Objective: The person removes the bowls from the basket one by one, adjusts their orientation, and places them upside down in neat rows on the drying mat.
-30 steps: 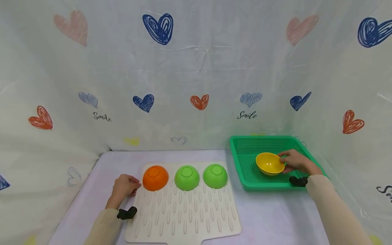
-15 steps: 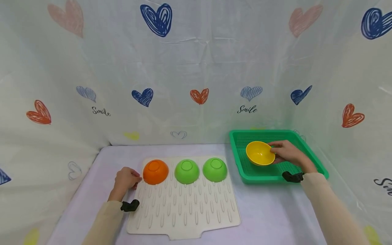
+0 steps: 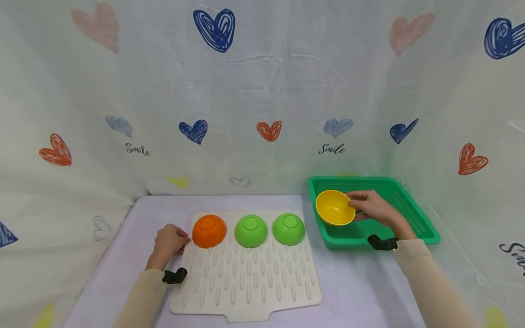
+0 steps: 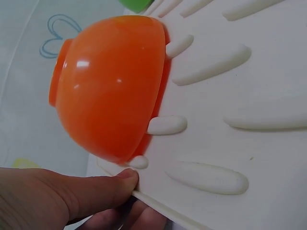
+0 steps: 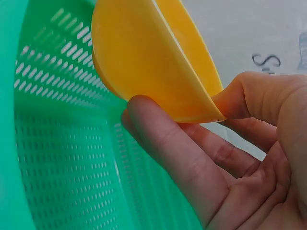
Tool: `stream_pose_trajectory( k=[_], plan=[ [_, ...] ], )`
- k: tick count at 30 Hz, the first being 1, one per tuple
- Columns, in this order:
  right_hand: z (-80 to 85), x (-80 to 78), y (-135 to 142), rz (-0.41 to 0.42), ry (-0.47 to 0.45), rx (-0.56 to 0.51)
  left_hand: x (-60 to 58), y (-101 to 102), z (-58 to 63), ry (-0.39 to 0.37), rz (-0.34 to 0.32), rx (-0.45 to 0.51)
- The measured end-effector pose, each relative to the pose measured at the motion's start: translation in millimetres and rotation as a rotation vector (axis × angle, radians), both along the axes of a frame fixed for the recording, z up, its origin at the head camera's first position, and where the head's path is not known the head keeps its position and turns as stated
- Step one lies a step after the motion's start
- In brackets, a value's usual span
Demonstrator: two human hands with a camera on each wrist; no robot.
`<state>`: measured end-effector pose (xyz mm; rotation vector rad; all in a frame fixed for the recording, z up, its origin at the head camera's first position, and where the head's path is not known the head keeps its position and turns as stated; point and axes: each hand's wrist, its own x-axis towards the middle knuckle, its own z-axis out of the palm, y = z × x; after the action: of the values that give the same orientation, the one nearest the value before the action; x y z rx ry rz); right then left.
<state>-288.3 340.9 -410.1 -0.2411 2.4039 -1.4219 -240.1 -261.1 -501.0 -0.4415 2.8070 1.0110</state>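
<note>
My right hand (image 3: 375,207) pinches the rim of a yellow bowl (image 3: 334,208), thumb on the inside and fingers under the outer wall, as the right wrist view shows. The bowl is held above the left part of a green perforated basket (image 3: 393,237), its opening tilted towards the head camera. At the left edge of a white ridged drying board (image 3: 250,296), my left hand (image 3: 168,241) pinches the board's rim between thumb and fingers. Right beside that hand an orange bowl (image 3: 209,231) lies upside down on the board. Two green bowls (image 3: 251,231) are upside down in the same row.
A pale cloth covers the table (image 3: 348,291). Behind and at both sides hangs a white curtain (image 3: 262,82) printed with hearts. The basket stands at the back right, close to the curtain and a short way from the board.
My right hand has lifted the yellow bowl from low in the basket and carried it left, towards the basket's left rim. The left hand stays at the board's edge. The head view shifted slightly.
</note>
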Motion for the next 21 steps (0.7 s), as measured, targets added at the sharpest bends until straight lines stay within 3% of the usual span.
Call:
stream_pose_trajectory(
  k=[12, 17, 21],
  plan=[
    [11.3, 4.6, -18, 0.007, 0.018, -0.016, 4.7, 0, -2.6, -0.006, 0.007, 0.008],
    [17.3, 3.2, -33, 0.015, 0.036, -0.04, 3.6, 1, -3.1, 0.013, 0.037, -0.001],
    [19.2, 3.8, -45, 0.017, 0.055, -0.049, 2.9, 3, -4.3, 0.033, 0.025, -0.023]
  ],
)
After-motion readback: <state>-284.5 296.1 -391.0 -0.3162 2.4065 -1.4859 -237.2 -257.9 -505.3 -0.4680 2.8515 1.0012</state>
